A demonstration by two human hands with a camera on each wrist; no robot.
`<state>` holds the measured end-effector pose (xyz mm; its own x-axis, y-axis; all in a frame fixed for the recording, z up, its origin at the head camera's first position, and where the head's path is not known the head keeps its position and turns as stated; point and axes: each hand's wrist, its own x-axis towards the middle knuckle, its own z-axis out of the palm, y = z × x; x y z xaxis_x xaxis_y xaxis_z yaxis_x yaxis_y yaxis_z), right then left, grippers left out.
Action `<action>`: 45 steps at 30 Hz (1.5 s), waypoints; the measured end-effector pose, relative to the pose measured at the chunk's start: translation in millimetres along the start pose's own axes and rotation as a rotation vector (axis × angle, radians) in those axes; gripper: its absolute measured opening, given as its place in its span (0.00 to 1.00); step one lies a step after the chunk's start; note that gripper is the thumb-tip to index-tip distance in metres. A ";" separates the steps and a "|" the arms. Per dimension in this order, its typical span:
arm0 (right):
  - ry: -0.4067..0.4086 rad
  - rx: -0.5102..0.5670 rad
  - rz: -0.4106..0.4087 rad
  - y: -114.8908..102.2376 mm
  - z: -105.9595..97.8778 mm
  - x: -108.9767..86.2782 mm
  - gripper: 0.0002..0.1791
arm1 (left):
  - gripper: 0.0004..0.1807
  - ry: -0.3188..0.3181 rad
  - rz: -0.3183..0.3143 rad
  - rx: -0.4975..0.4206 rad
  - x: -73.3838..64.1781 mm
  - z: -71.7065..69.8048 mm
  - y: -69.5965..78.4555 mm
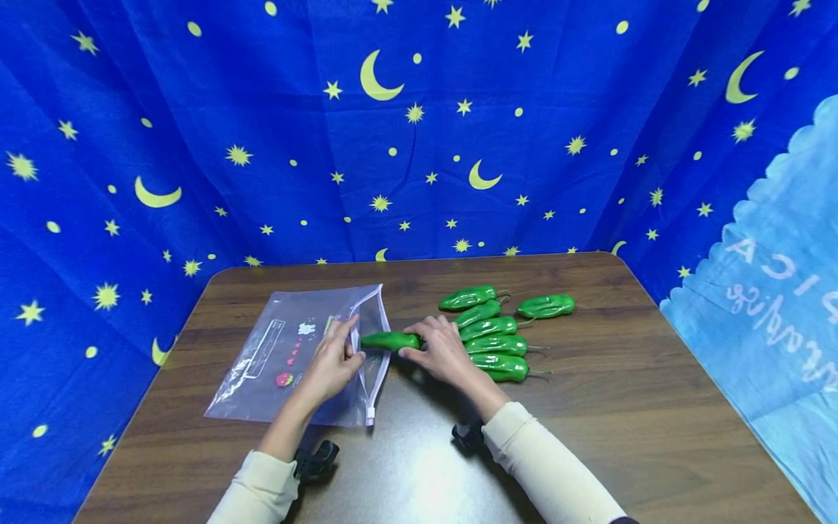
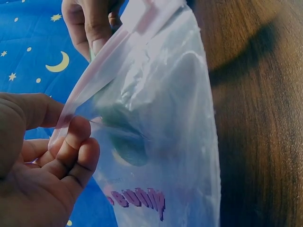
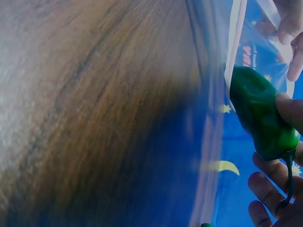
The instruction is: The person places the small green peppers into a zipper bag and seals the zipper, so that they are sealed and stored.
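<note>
A clear zip bag [image 1: 275,342] with pink and white prints lies flat on the table, its mouth spread towards the right. My left hand [image 1: 330,367] pinches one lip of that mouth between thumb and fingers, plainest in the left wrist view. With my right hand [image 1: 447,353] I grip a green pepper [image 1: 391,340] by its stem end. Its tip reaches into the bag's opening. Through the film in the left wrist view the pepper [image 2: 125,137] shows blurred. In the right wrist view the thin stem hangs down beside my fingers [image 3: 267,189].
Several more green peppers [image 1: 496,346] lie in a column just right of my right hand, partly hidden by it. One pepper [image 1: 545,306] sits apart, farther right. The brown wooden table [image 1: 622,407] meets a blue star-patterned curtain [image 1: 419,145] at the back.
</note>
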<state>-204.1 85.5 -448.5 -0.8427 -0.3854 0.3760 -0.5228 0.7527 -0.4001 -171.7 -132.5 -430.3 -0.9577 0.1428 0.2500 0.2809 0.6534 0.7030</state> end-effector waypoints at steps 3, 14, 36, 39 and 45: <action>-0.007 -0.010 -0.002 -0.9 1.6 1.6 0.21 | 0.38 -0.004 -0.005 -0.007 0.2 0.0 -0.5; -0.058 -0.052 0.007 -3.5 10.7 9.5 0.21 | 0.39 0.010 -0.005 -0.007 0.9 -0.7 -2.4; -0.118 -0.136 0.011 -16.8 23.8 29.5 0.21 | 0.38 0.012 0.017 -0.040 -0.8 -6.2 -4.6; -0.120 -0.152 0.003 -18.6 26.0 31.8 0.21 | 0.38 0.010 0.014 -0.048 -0.7 -7.2 -3.7; -0.132 -0.189 -0.007 -22.8 30.6 36.0 0.21 | 0.38 -0.005 -0.005 -0.066 -1.6 -9.1 -2.9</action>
<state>-226.5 38.1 -451.5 -0.8551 -0.4481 0.2607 -0.5058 0.8315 -0.2299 -170.4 -141.3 -426.6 -0.9594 0.1437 0.2429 0.2794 0.6035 0.7468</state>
